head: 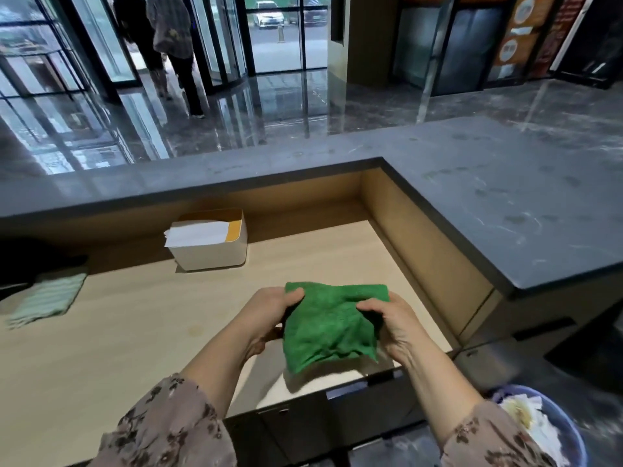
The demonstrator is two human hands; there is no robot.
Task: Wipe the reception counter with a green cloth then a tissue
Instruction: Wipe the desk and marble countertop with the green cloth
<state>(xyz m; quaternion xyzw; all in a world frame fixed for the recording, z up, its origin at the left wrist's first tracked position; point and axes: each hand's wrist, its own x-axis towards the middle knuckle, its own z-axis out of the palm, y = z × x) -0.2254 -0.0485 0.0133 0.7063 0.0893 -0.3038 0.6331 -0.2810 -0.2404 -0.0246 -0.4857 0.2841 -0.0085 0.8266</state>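
Both hands, left point(269, 306) and right point(387, 318), pinch the green cloth point(328, 326), held above the wooden surface point(135, 332). Fold it into a flat pad, then wipe the dark counter top point(505, 183) in overlapping strokes.

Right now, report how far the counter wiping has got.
Nothing looks done: the dark countertop shows smudges. In hand: left hand and right hand grip the green cloth above the wooden desk, clear of the countertop. Left: the cloth wipe, then a tissue from the white box.
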